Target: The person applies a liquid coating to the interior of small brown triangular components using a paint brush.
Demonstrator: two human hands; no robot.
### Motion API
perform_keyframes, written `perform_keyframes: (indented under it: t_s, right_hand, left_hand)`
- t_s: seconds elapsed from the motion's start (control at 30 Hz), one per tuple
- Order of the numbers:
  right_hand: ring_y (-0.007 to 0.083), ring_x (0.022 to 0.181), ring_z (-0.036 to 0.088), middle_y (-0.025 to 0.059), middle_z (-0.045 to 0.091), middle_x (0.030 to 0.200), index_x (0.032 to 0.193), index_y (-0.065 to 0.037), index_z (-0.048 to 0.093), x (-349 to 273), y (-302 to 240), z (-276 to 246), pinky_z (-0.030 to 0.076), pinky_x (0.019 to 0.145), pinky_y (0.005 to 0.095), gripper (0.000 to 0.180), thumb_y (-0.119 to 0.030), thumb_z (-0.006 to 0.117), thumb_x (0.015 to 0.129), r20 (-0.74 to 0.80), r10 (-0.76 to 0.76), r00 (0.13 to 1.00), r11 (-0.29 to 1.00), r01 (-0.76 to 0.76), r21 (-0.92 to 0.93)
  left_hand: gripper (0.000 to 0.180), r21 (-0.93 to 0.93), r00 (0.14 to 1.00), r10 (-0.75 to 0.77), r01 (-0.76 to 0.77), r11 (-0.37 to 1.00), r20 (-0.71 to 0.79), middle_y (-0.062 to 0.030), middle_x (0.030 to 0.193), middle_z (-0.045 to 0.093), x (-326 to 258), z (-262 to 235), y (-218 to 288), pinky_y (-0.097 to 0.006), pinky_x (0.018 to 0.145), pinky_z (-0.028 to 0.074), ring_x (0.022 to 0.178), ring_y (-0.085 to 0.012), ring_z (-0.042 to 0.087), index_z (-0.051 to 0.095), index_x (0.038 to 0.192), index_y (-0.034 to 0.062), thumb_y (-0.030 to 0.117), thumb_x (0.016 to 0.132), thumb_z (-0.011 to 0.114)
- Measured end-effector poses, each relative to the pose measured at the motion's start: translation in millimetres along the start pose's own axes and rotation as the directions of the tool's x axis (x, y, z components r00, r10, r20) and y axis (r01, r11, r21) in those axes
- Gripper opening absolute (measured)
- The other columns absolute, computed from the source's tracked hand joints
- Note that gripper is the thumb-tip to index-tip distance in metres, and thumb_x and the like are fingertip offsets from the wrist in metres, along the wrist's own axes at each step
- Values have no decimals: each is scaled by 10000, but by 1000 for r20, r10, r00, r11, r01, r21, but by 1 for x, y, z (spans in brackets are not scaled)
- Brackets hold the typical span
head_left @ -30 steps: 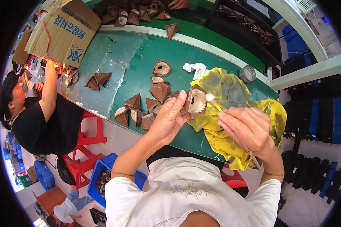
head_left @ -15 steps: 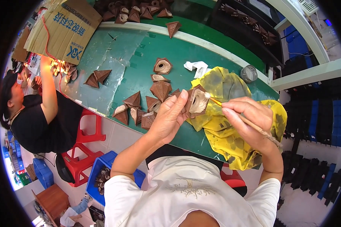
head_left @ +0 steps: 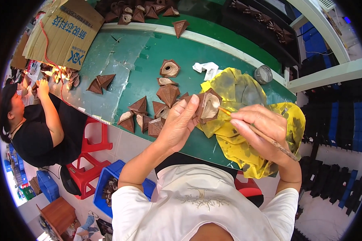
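Observation:
My left hand (head_left: pixel 180 123) is closed on a brown, faceted piece (head_left: pixel 208 107) with a cream, hollowed face turned up to the right. A thin paintbrush (head_left: pixel 265 137) is pinched in my right hand (head_left: pixel 262 127); its pale tip meets the cream face of the piece. Several similar brown pointed pieces lie on the green table left of my left hand, among them a pointed one (head_left: pixel 168 94) and one with a dark hole in its cream middle (head_left: pixel 170 68). Under my right hand spreads a stained yellow cloth (head_left: pixel 239 146).
A crumpled white tissue (head_left: pixel 205 70) and a small round tin (head_left: pixel 263 74) stand beyond the cloth. Two brown pieces (head_left: pixel 100 83) lie farther left. A cardboard box (head_left: pixel 64 34) rises at the far left, near a co-worker (head_left: pixel 38 124). A blue bin (head_left: pixel 104 197) stands below the table edge.
The brush tip has moved down and slightly left, onto the cream hollow, and the piece has turned a little. The co-worker's raised arm has come down from beside the box.

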State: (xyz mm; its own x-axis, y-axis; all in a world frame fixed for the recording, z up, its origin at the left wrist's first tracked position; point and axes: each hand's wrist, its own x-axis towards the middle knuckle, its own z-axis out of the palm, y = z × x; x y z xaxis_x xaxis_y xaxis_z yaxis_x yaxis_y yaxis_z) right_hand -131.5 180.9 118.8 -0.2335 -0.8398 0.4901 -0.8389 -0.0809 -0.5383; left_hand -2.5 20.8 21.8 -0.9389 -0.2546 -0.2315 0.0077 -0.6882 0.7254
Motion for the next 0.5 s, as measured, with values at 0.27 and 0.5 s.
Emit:
perform_keyframes:
  t_s: [0.27,0.5]
  right_hand:
    - [249,681,690,138,679,792,900,45,687,-11,0,2,539,565,318,164,37,775,763,53,-3,999,999,0,50]
    - [244,702,694,139,688,827,928,48,693,-9,5,0,543,582,307,166,32,762,778,-17,64,998,998,-64,7]
  left_hand:
    - [524,6,1000,-7,7,1000,-25,-74,1272,612,-1,2,2,-346,1023,467,1161,-152,592,510,1330,13,446,1043,443]
    - [525,-9,999,-40,40,999,8,-72,1277,612,0,3,1,-361,1025,470,1171,-160,592,499,1349,32,453,1040,445]
